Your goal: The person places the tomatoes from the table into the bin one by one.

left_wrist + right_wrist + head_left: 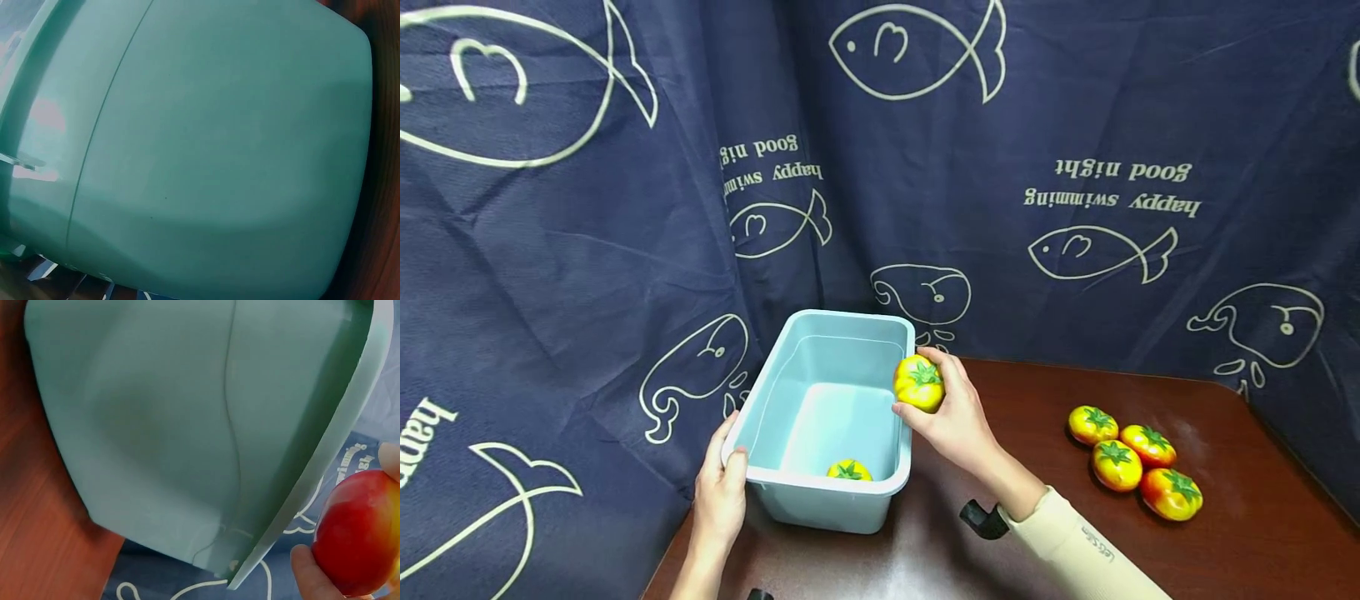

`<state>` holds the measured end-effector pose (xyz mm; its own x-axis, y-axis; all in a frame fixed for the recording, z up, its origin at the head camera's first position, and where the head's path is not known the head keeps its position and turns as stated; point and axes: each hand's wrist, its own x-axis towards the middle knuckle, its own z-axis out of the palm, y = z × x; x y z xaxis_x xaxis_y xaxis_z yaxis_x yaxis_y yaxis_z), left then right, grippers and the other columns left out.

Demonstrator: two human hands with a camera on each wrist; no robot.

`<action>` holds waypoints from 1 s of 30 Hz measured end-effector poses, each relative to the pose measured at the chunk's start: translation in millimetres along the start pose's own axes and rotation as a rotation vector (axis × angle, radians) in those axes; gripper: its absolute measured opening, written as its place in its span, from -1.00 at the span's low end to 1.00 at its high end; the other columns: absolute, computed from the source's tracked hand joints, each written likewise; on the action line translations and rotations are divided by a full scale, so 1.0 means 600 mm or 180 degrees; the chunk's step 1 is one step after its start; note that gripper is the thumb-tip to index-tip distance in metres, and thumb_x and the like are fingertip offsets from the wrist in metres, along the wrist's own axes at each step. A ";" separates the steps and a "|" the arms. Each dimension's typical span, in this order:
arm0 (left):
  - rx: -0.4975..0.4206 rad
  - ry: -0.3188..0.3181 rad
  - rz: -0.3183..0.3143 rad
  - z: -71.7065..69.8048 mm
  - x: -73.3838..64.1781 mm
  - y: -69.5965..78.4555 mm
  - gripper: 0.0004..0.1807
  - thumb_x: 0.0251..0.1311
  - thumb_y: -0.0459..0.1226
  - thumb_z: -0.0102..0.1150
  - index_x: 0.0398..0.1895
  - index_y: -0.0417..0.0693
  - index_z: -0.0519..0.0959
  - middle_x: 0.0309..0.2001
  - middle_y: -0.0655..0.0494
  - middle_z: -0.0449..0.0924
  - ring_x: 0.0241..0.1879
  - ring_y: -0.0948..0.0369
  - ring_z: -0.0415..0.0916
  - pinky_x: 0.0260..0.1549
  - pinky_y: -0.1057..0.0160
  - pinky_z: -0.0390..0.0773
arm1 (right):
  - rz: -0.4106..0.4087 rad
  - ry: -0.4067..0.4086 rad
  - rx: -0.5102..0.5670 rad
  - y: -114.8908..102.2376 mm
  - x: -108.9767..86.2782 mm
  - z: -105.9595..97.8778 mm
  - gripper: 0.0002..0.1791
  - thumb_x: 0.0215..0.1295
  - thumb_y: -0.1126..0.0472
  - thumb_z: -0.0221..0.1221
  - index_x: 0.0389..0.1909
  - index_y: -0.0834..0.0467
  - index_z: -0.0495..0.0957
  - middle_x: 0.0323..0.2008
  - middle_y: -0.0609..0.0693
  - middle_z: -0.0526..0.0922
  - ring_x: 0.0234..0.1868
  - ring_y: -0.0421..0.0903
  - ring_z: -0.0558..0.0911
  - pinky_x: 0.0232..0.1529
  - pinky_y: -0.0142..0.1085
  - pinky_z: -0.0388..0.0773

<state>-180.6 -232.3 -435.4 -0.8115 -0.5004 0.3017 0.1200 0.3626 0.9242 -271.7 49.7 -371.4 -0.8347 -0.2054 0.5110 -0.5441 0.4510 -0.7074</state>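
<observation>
Right hand: we see the right hand (951,412) holding a round, glossy yellow-and-red fruit with a green leafy top (917,385), thumb on the near side and fingers round the far side.
Left hand: we find the left hand (721,487) gripping the near left corner of a light-blue, rectangular, open-topped plastic bin (820,504), its thumb at the rim.
Held fruit, position: we locate it at the bin's right long rim, above rim level; the right wrist view shows a gap between fruit and rim.
Governing relation: we judge that the bin's opening, just left of the right hand, sets the direction. Its long axis runs from near to far, the far end leaning slightly right. The right hand is nearer the right long rim.
Bin contents: we count one yellow fruit with a green top (849,471), visible against the near wall.
Fruit on bench: we count four yellow-and-red fruits (1117,465), grouped on the dark reddish-brown wooden bench (1045,417), well apart from the bin, to the right.
Backdrop: we note a navy fabric curtain (1112,108) printed with white fish.
</observation>
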 end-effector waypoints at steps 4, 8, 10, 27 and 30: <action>-0.0003 -0.0039 0.0007 0.002 -0.002 -0.001 -0.44 0.29 -0.31 -0.13 0.39 0.09 0.38 0.30 -0.16 0.42 0.18 -0.02 0.39 0.01 0.30 0.26 | -0.0004 -0.0032 0.0005 -0.003 -0.001 0.006 -0.11 -0.09 0.21 0.48 0.32 0.08 0.29 0.11 0.01 0.43 0.01 -0.05 0.50 -0.06 -0.13 0.55; -0.0006 -0.0050 -0.0018 0.000 -0.002 0.002 -0.44 0.29 -0.31 -0.13 0.39 0.12 0.38 0.32 -0.12 0.40 0.21 0.02 0.37 0.03 0.30 0.24 | -0.0044 -0.0057 0.0001 -0.005 0.001 0.014 -0.11 -0.09 0.19 0.49 0.32 0.10 0.30 0.09 0.00 0.43 0.01 -0.05 0.49 -0.06 -0.13 0.52; -0.0010 -0.0059 -0.0029 -0.002 -0.001 0.003 -0.44 0.30 -0.31 -0.13 0.39 0.13 0.38 0.33 -0.10 0.40 0.22 0.03 0.36 0.05 0.30 0.23 | -0.0061 -0.0057 0.0008 -0.005 0.002 0.017 -0.12 -0.09 0.19 0.49 0.32 0.09 0.31 0.09 0.00 0.43 0.01 -0.05 0.49 -0.06 -0.12 0.52; -0.0054 -0.0056 0.0008 -0.004 -0.001 0.000 -0.44 0.30 -0.32 -0.12 0.39 0.11 0.38 0.32 -0.08 0.41 0.22 0.05 0.37 0.02 0.45 0.22 | -0.0219 -0.0122 0.0011 -0.016 0.001 0.044 -0.14 -0.12 0.20 0.51 0.28 0.02 0.34 0.11 -0.05 0.44 0.00 -0.11 0.49 -0.06 -0.17 0.52; -0.0072 -0.0053 0.0033 -0.003 0.000 0.000 -0.44 0.30 -0.33 -0.12 0.39 0.08 0.38 0.32 -0.10 0.41 0.21 0.04 0.37 0.02 0.45 0.22 | -0.0251 -0.0158 0.0017 -0.020 -0.001 0.048 -0.14 -0.13 0.20 0.51 0.28 0.00 0.34 0.10 -0.06 0.44 -0.01 -0.12 0.49 -0.08 -0.18 0.52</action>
<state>-179.5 -234.0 -435.1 -0.8196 -0.4835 0.3074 0.1410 0.3497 0.9262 -267.4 19.4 -377.3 -0.7923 -0.2831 0.5404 -0.6087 0.4272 -0.6686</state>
